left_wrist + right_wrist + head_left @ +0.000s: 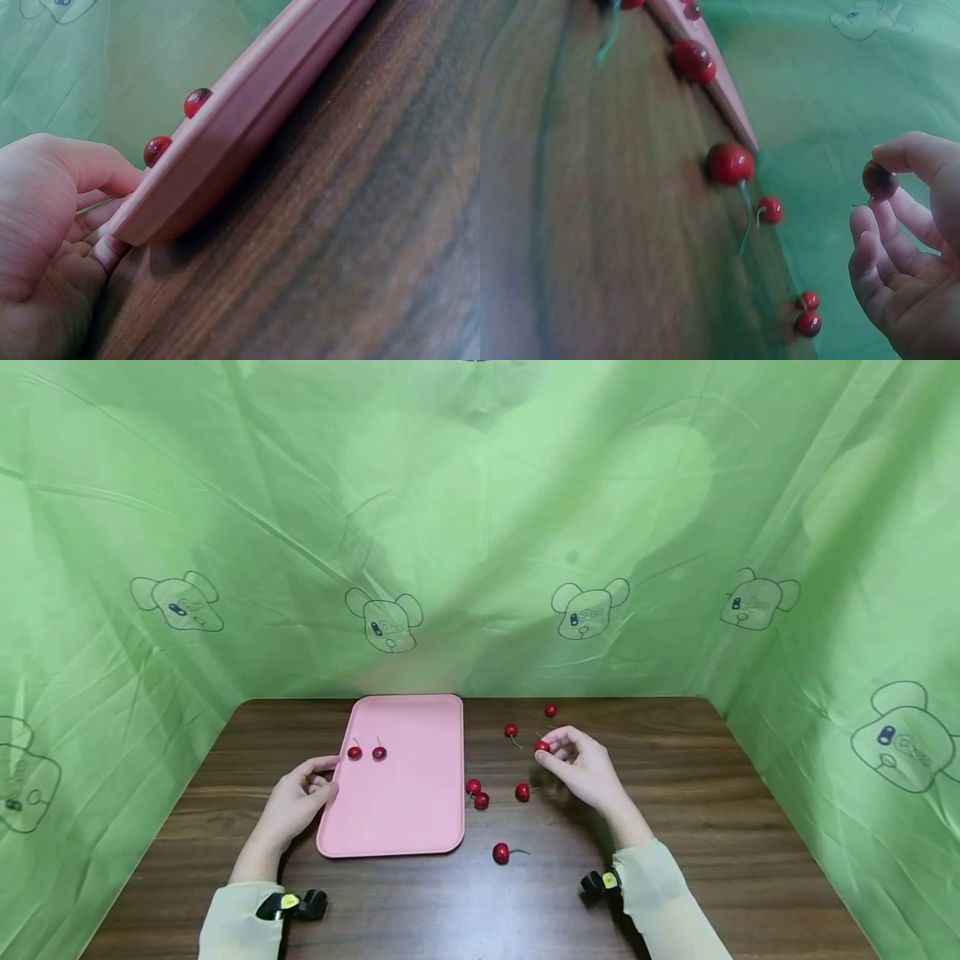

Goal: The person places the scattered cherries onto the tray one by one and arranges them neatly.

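A pink tray point(405, 802) lies on the table, with two dark red cherries point(367, 752) near its left rim. My left hand point(296, 797) holds that left rim; in the left wrist view the thumb of the left hand point(45, 217) is at the rim's top and other fingers are at its side and underside. Right of the tray, my right hand point(581, 764) pinches a red cherry point(542, 746) between thumb and fingertips. The right wrist view shows this held cherry point(880, 181) raised off the table, its thin stem pointing down beside the fingers.
Several loose cherries lie right of the tray: a touching pair point(477, 794) by its edge, one nearby point(522, 792), one in front point(501, 853), others behind point(512, 730). The wooden table point(420, 910) meets green cloth point(480, 527) at the back and sides.
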`<state>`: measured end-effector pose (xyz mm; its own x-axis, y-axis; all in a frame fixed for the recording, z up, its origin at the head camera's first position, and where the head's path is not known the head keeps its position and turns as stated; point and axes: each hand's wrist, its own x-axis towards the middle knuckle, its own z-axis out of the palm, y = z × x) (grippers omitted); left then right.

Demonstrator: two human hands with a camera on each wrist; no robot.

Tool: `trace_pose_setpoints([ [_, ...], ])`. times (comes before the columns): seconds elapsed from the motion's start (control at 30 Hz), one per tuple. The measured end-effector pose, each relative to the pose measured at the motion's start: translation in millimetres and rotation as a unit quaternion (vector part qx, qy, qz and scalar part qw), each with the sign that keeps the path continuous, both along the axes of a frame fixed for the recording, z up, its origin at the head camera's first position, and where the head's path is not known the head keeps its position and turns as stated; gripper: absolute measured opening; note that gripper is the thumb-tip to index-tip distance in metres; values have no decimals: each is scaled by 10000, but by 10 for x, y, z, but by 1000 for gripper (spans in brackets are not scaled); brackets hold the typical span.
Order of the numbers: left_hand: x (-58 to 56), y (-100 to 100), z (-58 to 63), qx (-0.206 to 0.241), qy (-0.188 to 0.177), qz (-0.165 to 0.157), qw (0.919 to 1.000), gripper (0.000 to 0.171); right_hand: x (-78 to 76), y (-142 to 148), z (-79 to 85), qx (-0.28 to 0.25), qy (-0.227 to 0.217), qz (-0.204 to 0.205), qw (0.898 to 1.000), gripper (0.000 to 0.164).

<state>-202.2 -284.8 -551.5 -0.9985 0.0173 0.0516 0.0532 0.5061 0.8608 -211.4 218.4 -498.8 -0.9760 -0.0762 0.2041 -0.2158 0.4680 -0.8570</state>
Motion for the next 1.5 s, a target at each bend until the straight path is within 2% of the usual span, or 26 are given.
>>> trace_pose_setpoints([
  [0.37,19,-37,2,2,-27,33,10000,43,-159,-495,182,-209,17,137,9997,22],
  [0.63,26,-37,0,11,-64,53,10000,44,-316,-810,224,-339,95,281,9990,21],
  [0.9,32,-30,41,27,-126,46,9999,44,-477,-1082,254,-280,53,84,9996,21],
  [1.03,27,-26,46,38,-127,27,9999,45,-547,-1240,267,-434,-46,30,9990,21],
  [1.27,-3,-12,15,-1,-39,-47,10000,44,-615,-1492,217,-693,-325,57,9971,22],
  [1.5,-20,-24,-3,9,18,-37,10000,43,-602,-1716,103,-888,-706,145,9934,23],
])
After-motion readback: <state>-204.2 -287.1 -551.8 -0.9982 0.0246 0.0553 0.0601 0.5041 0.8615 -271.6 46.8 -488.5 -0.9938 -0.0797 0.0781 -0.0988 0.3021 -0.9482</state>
